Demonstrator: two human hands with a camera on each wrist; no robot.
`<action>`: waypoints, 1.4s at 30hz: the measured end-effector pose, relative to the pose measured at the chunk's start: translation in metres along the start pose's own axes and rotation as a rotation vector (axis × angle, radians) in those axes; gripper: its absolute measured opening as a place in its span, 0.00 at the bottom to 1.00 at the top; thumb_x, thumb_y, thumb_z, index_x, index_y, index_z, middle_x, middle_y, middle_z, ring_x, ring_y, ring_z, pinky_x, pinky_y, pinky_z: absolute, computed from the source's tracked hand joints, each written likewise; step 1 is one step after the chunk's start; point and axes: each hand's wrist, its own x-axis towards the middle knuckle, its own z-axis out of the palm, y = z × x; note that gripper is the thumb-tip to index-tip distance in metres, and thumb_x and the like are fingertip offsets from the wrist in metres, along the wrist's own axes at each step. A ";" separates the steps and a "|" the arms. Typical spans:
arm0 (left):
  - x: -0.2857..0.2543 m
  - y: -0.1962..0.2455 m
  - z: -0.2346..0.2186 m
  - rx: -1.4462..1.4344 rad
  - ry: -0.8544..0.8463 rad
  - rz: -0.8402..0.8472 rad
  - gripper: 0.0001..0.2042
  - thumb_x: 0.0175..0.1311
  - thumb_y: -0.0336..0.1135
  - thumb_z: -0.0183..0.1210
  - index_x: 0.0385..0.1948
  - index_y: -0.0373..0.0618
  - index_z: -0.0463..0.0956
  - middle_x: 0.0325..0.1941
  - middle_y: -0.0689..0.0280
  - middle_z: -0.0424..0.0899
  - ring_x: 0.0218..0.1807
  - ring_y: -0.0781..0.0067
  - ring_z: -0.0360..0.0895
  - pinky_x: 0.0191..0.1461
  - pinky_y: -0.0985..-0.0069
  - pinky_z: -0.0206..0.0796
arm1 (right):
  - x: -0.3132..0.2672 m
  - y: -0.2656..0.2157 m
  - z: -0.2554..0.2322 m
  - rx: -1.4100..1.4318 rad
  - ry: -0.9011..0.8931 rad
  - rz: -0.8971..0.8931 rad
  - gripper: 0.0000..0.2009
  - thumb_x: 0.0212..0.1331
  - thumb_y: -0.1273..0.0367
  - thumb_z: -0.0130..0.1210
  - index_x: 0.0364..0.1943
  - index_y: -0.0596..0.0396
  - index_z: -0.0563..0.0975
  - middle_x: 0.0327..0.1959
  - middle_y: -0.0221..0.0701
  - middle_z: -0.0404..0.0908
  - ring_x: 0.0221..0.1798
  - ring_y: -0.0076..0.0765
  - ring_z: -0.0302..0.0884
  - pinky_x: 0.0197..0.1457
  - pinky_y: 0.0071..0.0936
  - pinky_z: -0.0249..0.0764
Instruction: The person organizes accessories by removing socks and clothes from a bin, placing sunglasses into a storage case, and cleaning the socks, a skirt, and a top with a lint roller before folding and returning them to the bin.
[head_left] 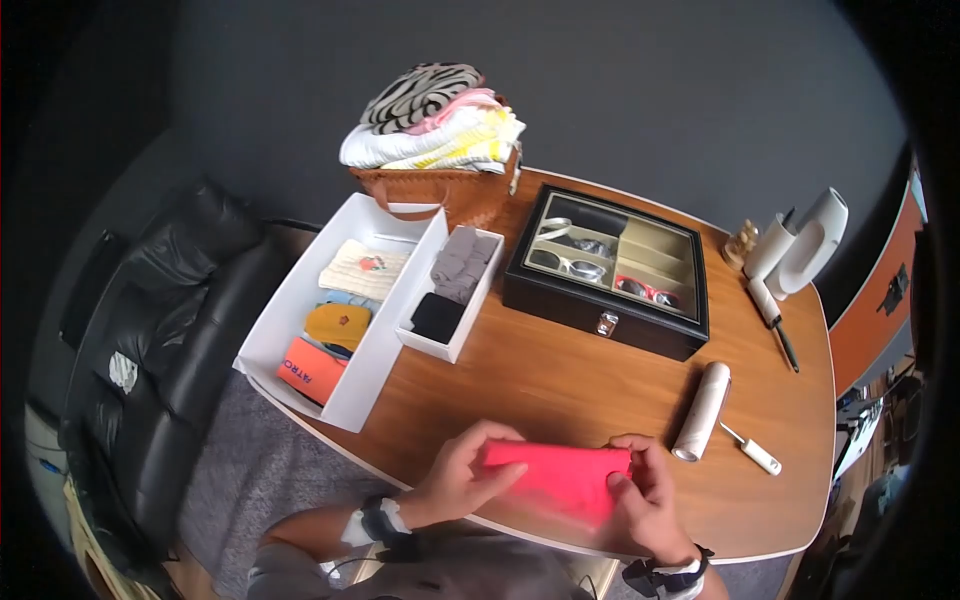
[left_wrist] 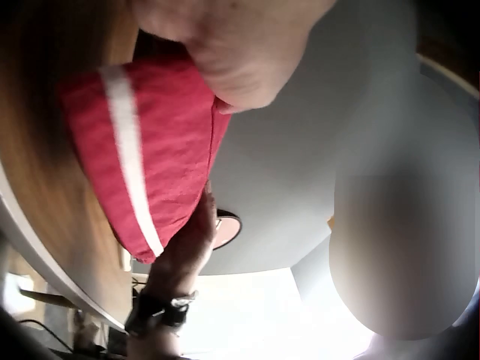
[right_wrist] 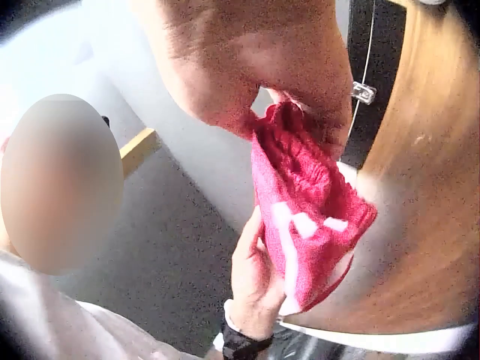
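A folded piece of bright red cloth (head_left: 560, 478) is held between both hands over the front edge of the table. My left hand (head_left: 462, 475) grips its left end, thumb lying across the top. At the other end my right hand (head_left: 648, 498) pinches the cloth between thumb and fingers. A white stripe runs across the red cloth (left_wrist: 169, 142) in the left wrist view. From the right wrist, the cloth (right_wrist: 319, 251) shows an open, gathered end with white patches. Fingers behind the cloth are partly hidden.
Left on the table is a white box (head_left: 360, 400) with folded caps and cloth; beside it a narrower white box (head_left: 432, 347) holds grey and black items. A black glasses case (head_left: 560, 318), a brown bag (head_left: 470, 200) piled with clothes, a cylinder (head_left: 703, 412) and a hair dryer (head_left: 815, 245) stand around.
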 end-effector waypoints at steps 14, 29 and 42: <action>0.125 0.095 -0.242 -0.188 0.204 -0.175 0.13 0.75 0.29 0.58 0.56 0.34 0.77 0.50 0.60 0.88 0.48 0.71 0.87 0.57 0.73 0.78 | 0.251 -0.051 0.188 -0.268 -0.220 -0.277 0.17 0.66 0.73 0.64 0.55 0.64 0.73 0.46 0.41 0.84 0.50 0.33 0.83 0.55 0.32 0.80; 0.174 -0.029 -0.270 1.541 -0.078 -0.020 0.39 0.56 0.25 0.62 0.75 0.40 0.59 0.77 0.42 0.62 0.74 0.37 0.62 0.76 0.50 0.58 | 0.364 0.025 0.277 -1.781 -0.210 -0.430 0.15 0.63 0.64 0.54 0.44 0.53 0.89 0.50 0.43 0.89 0.68 0.51 0.76 0.79 0.58 0.45; 0.106 0.049 -0.205 1.225 0.126 0.029 0.16 0.72 0.33 0.55 0.55 0.32 0.78 0.57 0.44 0.79 0.63 0.40 0.71 0.69 0.55 0.63 | 0.180 -0.027 0.172 -0.965 -0.322 -0.701 0.14 0.59 0.71 0.61 0.48 0.60 0.80 0.45 0.44 0.83 0.56 0.53 0.78 0.66 0.46 0.69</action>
